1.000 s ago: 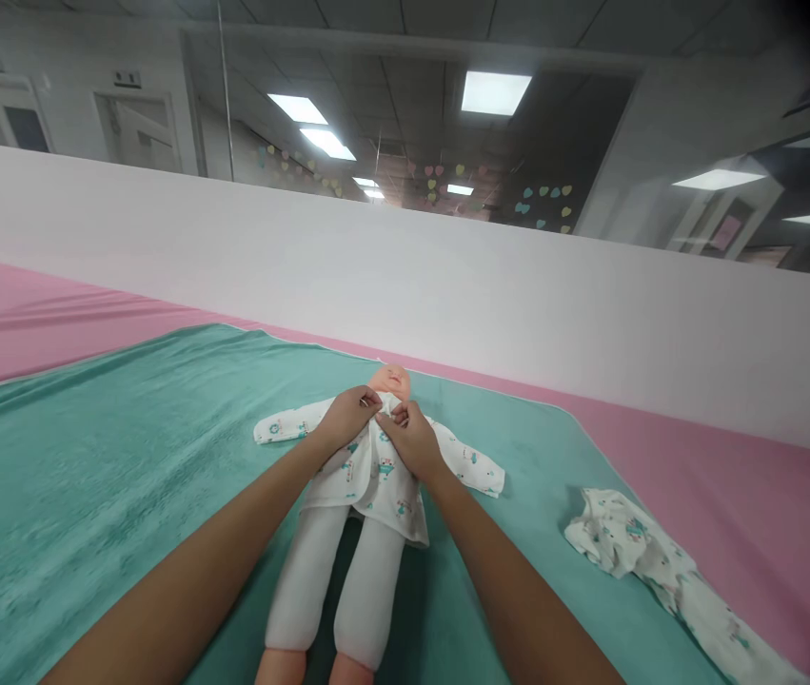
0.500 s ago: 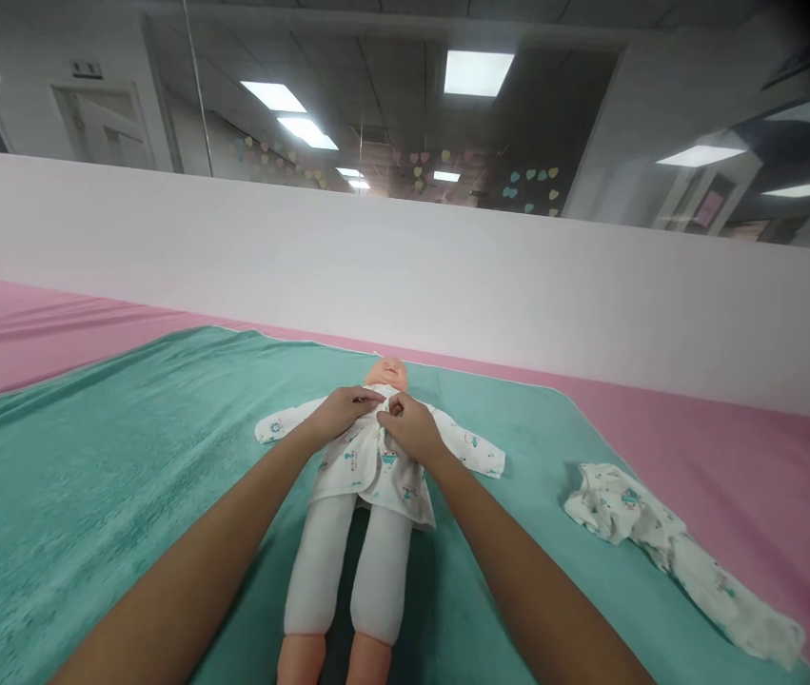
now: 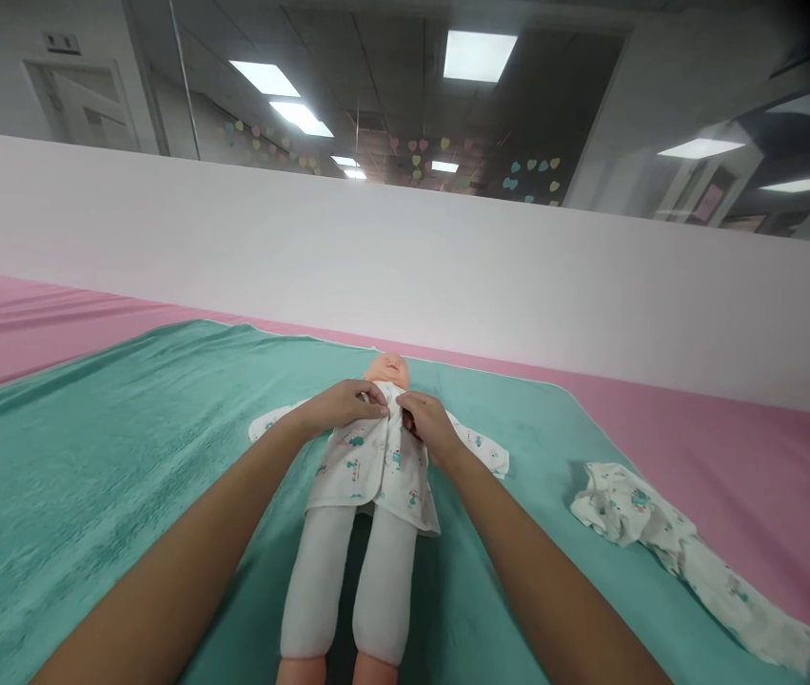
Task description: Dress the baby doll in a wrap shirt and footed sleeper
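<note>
A baby doll [image 3: 388,366] lies on its back, its head at the far end and its white cloth legs [image 3: 315,580] toward me. It wears a white baby shirt [image 3: 351,466] with small green and coloured prints, both sleeves spread out to the sides. At the upper chest, my left hand [image 3: 347,403] pinches the shirt's front edge from the left. My right hand [image 3: 431,419] grips the opposite front edge, close beside the left fingertips. Below the hands the two front panels meet and part slightly at the hem. Any fastener between the fingers is too small to make out.
A teal blanket [image 3: 126,457] lies under the doll, over a pink sheet [image 3: 733,447]. To the right rests a crumpled white printed garment [image 3: 661,533]. A white low wall [image 3: 405,257] stands behind, with glass above it.
Both hands have shifted slightly, the right one a little to the right, and the fingertips are a bit farther apart. The shirt front now hangs flatter, and the view has tilted down slightly.
</note>
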{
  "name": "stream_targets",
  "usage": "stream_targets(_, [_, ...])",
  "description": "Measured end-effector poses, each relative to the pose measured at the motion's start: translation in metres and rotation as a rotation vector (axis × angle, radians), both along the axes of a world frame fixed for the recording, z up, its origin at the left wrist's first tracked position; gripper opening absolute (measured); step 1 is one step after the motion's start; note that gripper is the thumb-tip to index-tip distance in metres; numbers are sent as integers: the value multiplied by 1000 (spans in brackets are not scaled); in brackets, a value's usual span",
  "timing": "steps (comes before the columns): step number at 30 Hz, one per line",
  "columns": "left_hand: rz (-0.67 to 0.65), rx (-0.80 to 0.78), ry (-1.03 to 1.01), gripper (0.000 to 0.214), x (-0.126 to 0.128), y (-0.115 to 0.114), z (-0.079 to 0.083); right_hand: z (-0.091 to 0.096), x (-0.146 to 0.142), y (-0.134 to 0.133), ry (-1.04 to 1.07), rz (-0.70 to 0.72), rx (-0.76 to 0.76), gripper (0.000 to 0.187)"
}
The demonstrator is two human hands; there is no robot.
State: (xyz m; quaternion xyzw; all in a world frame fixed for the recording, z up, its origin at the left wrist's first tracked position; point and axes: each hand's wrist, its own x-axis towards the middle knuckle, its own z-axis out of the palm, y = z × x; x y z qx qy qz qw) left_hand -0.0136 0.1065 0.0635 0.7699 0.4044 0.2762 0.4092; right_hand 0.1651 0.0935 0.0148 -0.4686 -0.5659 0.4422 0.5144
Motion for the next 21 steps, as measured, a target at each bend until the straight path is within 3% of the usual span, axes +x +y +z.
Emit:
stream_targets(8, [0, -32, -40, 28, -2, -4, 10, 16, 9, -11, 62, 223, -26, 19])
stream_targets(15, [-29, -109, -165, 20, -4, -7, 13, 14, 3, -12, 76, 192, 3, 27])
stream_targets(21, [-33, -135, -192, 19, -5, -4, 11, 8, 0, -12, -32, 162, 46, 27])
